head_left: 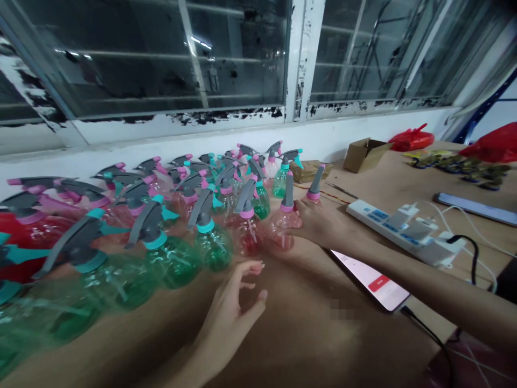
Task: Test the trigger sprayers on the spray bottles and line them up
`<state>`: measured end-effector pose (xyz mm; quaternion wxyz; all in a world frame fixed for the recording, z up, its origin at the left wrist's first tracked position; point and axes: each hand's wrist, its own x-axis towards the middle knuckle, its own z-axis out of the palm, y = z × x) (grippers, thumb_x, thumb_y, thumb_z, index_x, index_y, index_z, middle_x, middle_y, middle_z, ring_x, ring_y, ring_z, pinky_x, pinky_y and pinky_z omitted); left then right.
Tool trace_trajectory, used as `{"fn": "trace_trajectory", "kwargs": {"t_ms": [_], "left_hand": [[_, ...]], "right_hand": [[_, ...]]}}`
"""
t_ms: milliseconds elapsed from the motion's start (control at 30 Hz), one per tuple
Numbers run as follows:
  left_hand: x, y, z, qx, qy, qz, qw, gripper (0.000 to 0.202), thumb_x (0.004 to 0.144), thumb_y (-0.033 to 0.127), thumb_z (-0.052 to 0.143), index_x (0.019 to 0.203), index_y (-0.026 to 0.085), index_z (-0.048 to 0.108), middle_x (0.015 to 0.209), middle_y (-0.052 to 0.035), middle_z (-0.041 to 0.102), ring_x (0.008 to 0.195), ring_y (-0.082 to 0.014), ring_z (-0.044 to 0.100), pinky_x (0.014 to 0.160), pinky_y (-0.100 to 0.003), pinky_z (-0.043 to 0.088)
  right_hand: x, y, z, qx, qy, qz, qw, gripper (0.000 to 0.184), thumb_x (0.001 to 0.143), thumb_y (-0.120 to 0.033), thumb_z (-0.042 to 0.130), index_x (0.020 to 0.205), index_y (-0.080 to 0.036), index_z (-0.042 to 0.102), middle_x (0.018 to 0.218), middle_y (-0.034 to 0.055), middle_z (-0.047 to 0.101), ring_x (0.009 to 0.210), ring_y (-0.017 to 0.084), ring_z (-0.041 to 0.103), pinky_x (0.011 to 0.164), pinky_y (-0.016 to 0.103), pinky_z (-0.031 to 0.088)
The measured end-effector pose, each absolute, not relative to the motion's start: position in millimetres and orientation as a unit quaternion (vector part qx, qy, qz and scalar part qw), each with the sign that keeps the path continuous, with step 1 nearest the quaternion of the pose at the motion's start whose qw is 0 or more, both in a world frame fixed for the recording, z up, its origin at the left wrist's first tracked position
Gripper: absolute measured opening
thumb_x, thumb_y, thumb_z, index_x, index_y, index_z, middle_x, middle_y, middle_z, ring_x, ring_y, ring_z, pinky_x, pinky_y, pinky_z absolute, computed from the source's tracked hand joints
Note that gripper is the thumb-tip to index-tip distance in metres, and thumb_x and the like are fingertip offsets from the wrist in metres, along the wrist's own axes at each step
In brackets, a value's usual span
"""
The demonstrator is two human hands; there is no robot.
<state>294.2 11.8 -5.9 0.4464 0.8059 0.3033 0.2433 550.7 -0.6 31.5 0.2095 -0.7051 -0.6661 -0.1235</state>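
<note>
My right hand [317, 223] reaches in from the right, its fingers around the side of a clear pink spray bottle [280, 229] with a grey trigger head and pink collar. Behind that hand stands another pink-collared spray bottle [315, 191], its body mostly hidden. My left hand [232, 307] is held over the table at the front, fingers apart and curved, nothing in it. Beyond its fingertips are a red-tinted spray bottle [247, 234] and a green spray bottle [214, 248] with a turquoise collar. Several more pink and green spray bottles crowd the left side in rows.
A phone [371, 280] with a lit screen lies under my right forearm. A white power strip [379, 223] holds plugged-in chargers and cables. Tweezers [341, 189], a cardboard box [363, 155], red plastic bags [412, 139] and another phone [476, 209] lie farther back. Windows rise behind the table.
</note>
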Motion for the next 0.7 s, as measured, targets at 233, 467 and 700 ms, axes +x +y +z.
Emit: {"fn": "trace_trajectory", "kwargs": {"t_ms": [233,467,700], "left_hand": [[300.2,12.1,-7.2,0.805,0.289,0.242,0.458,0.029,0.085,0.019,0.051,0.112,0.028,0.048,0.117,-0.0038,0.057,0.107,-0.0222,0.055,0.092,-0.043,0.046],[302.4,11.3,-7.3,0.811,0.289,0.238,0.450,0.029,0.085,0.016,0.051,0.111,0.028,0.049,0.115,-0.0040,0.058,0.106,-0.0221,0.056,0.092,-0.044,0.047],[317.1,5.2,0.8,0.811,0.275,0.246,0.455,0.022,0.087,0.021,0.050,0.108,0.026,0.051,0.114,-0.0053,0.060,0.105,-0.0221,0.058,0.089,-0.041,0.048]], "right_hand": [[544.3,11.1,29.1,-0.749,-0.623,-0.108,0.197,0.040,0.077,-0.049,0.058,0.101,-0.017,0.056,0.086,0.0131,0.067,0.080,0.031,0.064,0.064,0.040,0.046],[553.2,-21.3,29.7,-0.746,-0.598,-0.070,0.284,0.042,0.080,-0.050,0.056,0.111,-0.021,0.056,0.101,0.0102,0.068,0.083,0.027,0.065,0.066,0.037,0.049],[603.3,-39.9,19.0,-0.778,-0.512,-0.084,0.355,0.040,0.078,-0.052,0.058,0.097,-0.017,0.063,0.098,0.0137,0.068,0.084,0.030,0.064,0.072,0.045,0.048]]}}
